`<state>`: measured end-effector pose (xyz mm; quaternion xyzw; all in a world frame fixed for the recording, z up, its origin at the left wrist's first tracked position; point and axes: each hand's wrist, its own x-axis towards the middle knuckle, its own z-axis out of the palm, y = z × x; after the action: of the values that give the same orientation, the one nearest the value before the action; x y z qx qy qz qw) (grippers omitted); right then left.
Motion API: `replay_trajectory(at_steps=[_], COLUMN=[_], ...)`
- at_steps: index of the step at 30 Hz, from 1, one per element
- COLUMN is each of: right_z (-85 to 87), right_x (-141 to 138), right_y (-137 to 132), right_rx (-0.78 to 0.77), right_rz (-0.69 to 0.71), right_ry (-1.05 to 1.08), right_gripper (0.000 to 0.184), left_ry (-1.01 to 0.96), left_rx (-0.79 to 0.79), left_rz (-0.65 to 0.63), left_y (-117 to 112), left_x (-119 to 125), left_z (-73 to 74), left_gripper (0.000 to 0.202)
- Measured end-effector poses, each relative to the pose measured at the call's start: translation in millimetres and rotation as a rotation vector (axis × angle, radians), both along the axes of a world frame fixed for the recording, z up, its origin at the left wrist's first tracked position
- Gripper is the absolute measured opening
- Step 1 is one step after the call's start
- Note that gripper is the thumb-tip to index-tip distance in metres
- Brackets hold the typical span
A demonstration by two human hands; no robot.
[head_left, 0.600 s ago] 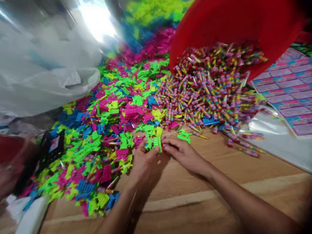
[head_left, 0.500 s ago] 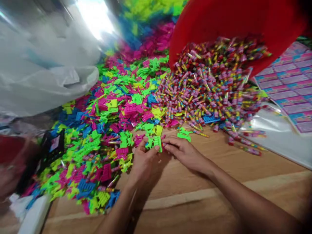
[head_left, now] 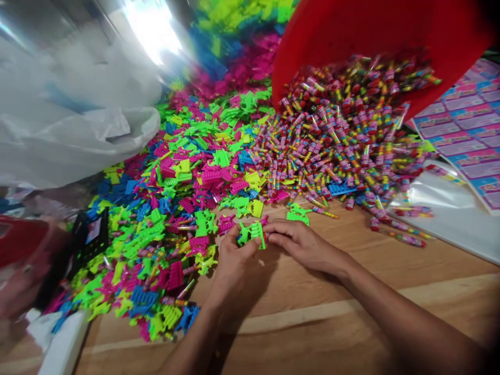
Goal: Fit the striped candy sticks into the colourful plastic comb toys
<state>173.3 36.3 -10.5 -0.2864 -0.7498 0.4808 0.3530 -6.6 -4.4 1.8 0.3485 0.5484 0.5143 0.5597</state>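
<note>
Left hand: left hand (head_left: 234, 268), fingers clamped on the piece, at 7 o'clock from it.
Right hand: right hand (head_left: 302, 247), fingertips pressed to the piece, at 3 o'clock from it.
Hands: together.
Held piece: neon-green ridged plastic piece (head_left: 252, 234), between both hands, just above the light wooden surface (head_left: 351, 307).
12 o'clock: heap of striped candy sticks (head_left: 332, 140), spilling from a tilted red plastic basin (head_left: 351, 36).
9 o'clock: heap of neon plastic pieces (head_left: 167, 208).
3 o'clock: printed pink-and-blue sheets (head_left: 464, 130).

The left hand (head_left: 234, 268) and the right hand (head_left: 307, 247) are bare, and so are the two long, thin arms (head_left: 410, 323). The fingernails (head_left: 270, 237) look short, I think, but they are hard to see from here.
</note>
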Motion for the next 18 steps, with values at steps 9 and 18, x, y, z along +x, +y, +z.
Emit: replay_trajectory(at_steps=[9, 18], right_z=[-7.3, -21.0], right_x=[-2, -7], right_y=[-1, -2], right_rx=[-0.042, 0.175], right_rz=[0.007, -0.07], right_ry=[0.071, -0.099], right_gripper=[0.022, 0.021], left_ry=[-0.25, 0.027], left_rx=[-0.106, 0.002], left_rz=[-0.052, -0.018], left_y=[5, 5], left_x=[-3, 2], left_z=[2.0, -9.1], left_gripper=[0.047, 0.028])
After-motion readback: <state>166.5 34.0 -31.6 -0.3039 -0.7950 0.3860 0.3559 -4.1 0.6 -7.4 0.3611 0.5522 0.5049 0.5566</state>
